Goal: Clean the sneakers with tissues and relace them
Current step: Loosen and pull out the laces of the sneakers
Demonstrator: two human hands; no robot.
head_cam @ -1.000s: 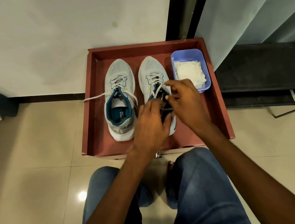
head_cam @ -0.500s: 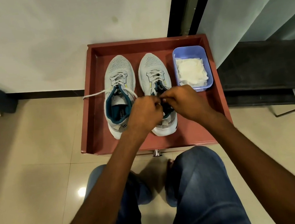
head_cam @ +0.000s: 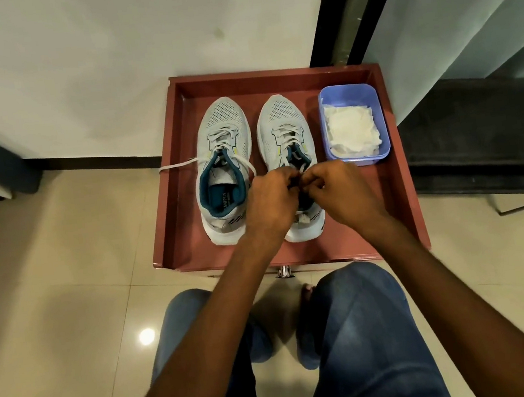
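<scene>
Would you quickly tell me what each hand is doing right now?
Left hand: pinches the right sneaker's lace.
Right hand: pinches the same lace.

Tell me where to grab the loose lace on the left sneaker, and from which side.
Take the loose lace near its free end, where it lies draped over the tray's left rim, coming from the left, outside the tray. That stretch is straight, apart from the left sneaker, and away from both hands working on the right sneaker.
</scene>
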